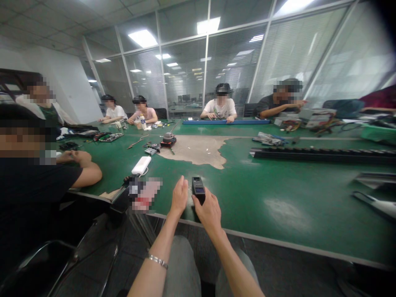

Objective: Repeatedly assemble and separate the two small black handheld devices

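1. Nearest the camera, a thin silver metal bracelet [157, 260] circles the left wrist, above the person's grey-trousered lap.
2. The right hand [209, 212] reaches over the near edge of the green-topped counter [278, 198]. Its grip is closed around the lower end of a small black rectangular handheld device [198, 186], which points away from the person, just inside that edge.
3. The left hand [180, 197] is just beside the device, on its left and apart from it. Its grip is open, fingers straight and together, holding nothing. Whether it touches the counter I cannot tell.
4. As I judge it, the step in hand is steadying the device for inspection. Any next move calls for a firm right-hand hold so near the edge, with the free left hand close enough to help.
5. Left of the hands lie a blurred pink-and-red item [145, 194] and, beyond it, a white rounded plastic block [141, 165].
6. Farther out are a worn tan patch in the counter's surface [198, 150], a round black-and-red gadget [168, 140] and a long black ribbed rail [321, 154] on the right.
7. At the far side, other people sit behind a long blue strip [225, 121].
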Available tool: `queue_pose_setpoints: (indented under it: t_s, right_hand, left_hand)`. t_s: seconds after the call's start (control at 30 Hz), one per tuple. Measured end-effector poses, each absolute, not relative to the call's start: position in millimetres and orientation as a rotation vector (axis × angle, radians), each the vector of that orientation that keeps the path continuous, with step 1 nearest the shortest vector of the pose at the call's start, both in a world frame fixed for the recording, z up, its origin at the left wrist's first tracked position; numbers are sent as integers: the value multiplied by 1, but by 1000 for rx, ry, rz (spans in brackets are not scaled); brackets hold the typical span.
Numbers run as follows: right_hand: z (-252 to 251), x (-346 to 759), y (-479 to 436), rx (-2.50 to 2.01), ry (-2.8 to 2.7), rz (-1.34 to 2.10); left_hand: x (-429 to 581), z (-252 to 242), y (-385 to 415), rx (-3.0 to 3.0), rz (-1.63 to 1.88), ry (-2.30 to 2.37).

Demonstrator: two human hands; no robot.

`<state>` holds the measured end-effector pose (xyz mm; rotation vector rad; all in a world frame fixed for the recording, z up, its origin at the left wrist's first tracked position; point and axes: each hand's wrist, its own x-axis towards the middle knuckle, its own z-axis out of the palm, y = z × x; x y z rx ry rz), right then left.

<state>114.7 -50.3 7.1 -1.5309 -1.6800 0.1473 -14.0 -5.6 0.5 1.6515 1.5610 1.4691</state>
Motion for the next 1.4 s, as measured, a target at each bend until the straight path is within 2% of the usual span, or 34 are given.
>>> queue_pose_setpoints:
  t_s: [0.37, 0.73, 1.1, 1.4]
  right_hand:
    - [42, 141, -40, -1421, -1458, 267]
    - [-2, 196, -31, -1667, -1486, 119]
    - [-15, 199, -29, -1688, -1586, -19]
    - [-12, 200, -31, -1660, -1537, 28]
  left_hand:
    - [-13, 1, -7, 1627, 1494, 1545]
    - [-13, 1, -6, 1590, 1463, 1542]
    - [-11, 1, -6, 1577, 1487, 1547]
    - [-10, 0, -6, 1624, 1466, 1513]
